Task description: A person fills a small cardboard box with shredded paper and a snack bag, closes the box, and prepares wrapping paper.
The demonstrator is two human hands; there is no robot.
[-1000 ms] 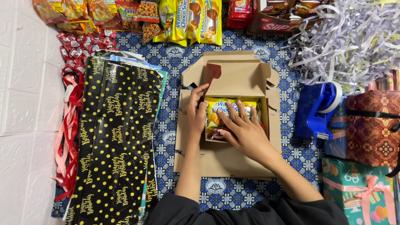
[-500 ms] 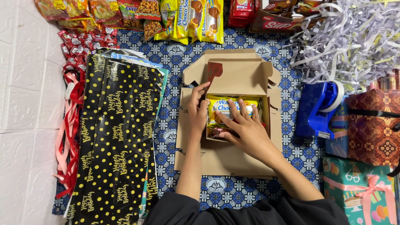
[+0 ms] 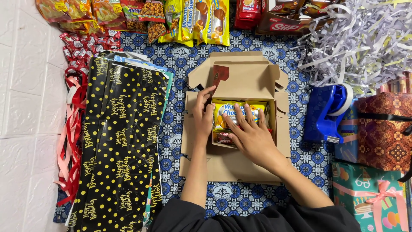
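Blue patterned cloth (image 3: 171,64) covered the floor in front of me, and everything sat on it. Dead centre was the brown cardboard box (image 3: 244,81), its lid flap standing open at the far side and its side flaps spread flat. My left hand (image 3: 203,114) gripped the box's left wall, thumb up near the corner, fingers curled over the edge. My right hand (image 3: 251,133) lay flat inside the box, fingers spread wide, pressing down on the yellow snack packet (image 3: 229,107) that filled the far half of the compartment. Under my palm, at the near-left corner, a dark red wrapper (image 3: 222,138) peeked out; I couldn't tell what it was beyond that.

Left of the box ran the black wrapping paper with gold dots (image 3: 120,141), a long sheet lying lengthwise, with other sheets poking out beneath its far end. Past that, at the cloth's edge, red ribbon (image 3: 71,129) trailed against the white tiles (image 3: 25,107).

Along the far edge, a row of snack bags (image 3: 141,13) was lined up, yellow packets like the one in the box among them. Far right, a heap of shredded paper (image 3: 356,38) in grey and pale yellow. Just right of the box stood the blue tape dispenser (image 3: 326,114), near it but not touching. Beyond that, a wrapped parcel in dark red batik (image 3: 382,133), and nearer me a teal gift with a pink bow (image 3: 373,193).
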